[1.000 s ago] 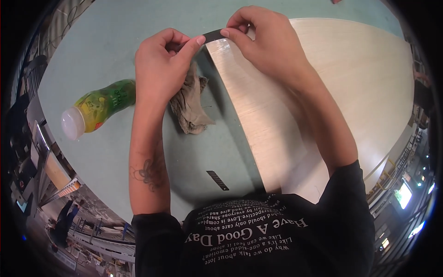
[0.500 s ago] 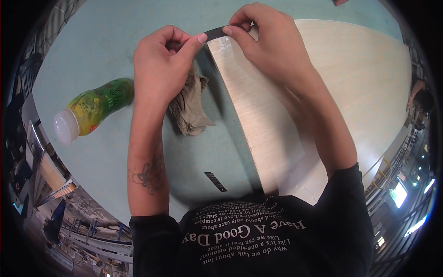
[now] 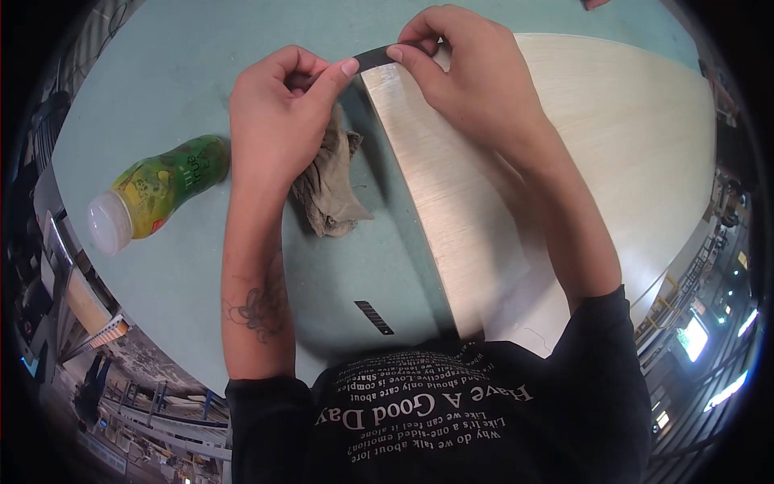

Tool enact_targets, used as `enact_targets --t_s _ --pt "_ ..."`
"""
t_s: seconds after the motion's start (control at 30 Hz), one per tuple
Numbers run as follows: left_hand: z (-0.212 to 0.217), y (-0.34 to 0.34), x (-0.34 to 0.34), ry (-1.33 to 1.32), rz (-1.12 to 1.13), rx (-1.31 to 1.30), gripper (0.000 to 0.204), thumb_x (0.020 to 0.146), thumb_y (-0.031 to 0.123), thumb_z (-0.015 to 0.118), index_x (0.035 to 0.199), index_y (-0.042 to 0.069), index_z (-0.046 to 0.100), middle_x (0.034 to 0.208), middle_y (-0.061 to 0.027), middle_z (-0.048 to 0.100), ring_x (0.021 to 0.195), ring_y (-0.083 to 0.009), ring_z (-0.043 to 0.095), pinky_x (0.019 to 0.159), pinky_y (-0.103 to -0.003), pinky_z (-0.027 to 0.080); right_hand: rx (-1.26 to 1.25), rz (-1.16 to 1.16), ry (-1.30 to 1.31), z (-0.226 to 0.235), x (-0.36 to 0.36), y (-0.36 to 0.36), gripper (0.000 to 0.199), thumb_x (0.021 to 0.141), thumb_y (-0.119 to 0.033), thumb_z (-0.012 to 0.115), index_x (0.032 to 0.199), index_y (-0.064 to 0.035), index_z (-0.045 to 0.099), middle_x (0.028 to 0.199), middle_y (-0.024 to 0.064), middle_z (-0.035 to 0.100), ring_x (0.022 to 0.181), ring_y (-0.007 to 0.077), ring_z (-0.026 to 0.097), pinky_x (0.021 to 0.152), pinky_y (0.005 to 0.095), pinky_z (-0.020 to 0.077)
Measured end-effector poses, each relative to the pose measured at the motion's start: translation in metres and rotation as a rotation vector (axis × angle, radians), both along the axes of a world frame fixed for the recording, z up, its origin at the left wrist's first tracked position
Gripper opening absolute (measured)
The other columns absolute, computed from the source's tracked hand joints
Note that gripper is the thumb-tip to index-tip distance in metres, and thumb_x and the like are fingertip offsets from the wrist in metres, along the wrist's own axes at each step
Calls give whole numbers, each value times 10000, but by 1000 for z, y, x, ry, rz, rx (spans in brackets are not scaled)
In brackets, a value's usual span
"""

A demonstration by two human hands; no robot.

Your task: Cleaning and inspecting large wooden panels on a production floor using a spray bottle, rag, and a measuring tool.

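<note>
Both the left hand (image 3: 274, 121) and right hand (image 3: 476, 81) pinch a short dark strip (image 3: 372, 58) taut at the far corner of the pale wooden board (image 3: 613, 161), likely mid-sticking, which next calls for pressing it flat

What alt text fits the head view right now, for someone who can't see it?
Both hands, left hand and right hand, pinch a short black strip at the corner of a pale wooden board on a green table. A crumpled grey rag and lying green bottle sit left.
</note>
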State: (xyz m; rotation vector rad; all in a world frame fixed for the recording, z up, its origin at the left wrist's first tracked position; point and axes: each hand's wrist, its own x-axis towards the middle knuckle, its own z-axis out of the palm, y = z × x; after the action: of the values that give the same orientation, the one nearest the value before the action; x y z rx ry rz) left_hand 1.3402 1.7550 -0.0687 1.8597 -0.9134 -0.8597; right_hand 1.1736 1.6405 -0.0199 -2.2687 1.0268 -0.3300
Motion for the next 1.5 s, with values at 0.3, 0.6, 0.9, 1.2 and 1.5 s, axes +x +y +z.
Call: enact_targets --t_s 0.3,0.6,0.9,1.2,1.5 --pt "1 0 0 13 -14 5 334 892 277 836 835 -18 691 672 4 629 602 -48 502 544 -244 408 2 11 18 -4 -2 -1 141 895 -143 738 879 -9 696 876 173 698 856 361 683 783 430 545" --pt "3 -1 -2 -8 -25 35 347 889 295 839 837 -15 692 684 -5 646 603 -61 521 557 -249 434 31 -4 58 4 0 -1 144 904 -142 732 886 -4 696 881 178 700 863 358 685 789 428 546" --pt "3 -1 -4 10 -9 38 348 887 296 840 848 -18 696 691 -9 649 610 -61 525 564 -249 440 -26 18 44 0 -2 -1 137 901 -135 731 892 -3 694 896 179 701 882 360 687 797 432 549" --pt "5 -2 -5 30 -4 50 341 885 289 836 850 -20 697 695 -10 653 622 -58 536 571 -254 446 -2 4 48 5 -3 -1 128 899 -128 729 895 -6 690 913 181 699 894 366 687 803 433 551" --pt "8 -2 -8 44 -6 57 335 885 281 835 846 -20 694 689 -5 650 607 -50 521 552 -250 434 -33 14 3 3 -7 1 121 894 -115 729 890 -8 673 892 182 678 875 376 678 786 445 547"
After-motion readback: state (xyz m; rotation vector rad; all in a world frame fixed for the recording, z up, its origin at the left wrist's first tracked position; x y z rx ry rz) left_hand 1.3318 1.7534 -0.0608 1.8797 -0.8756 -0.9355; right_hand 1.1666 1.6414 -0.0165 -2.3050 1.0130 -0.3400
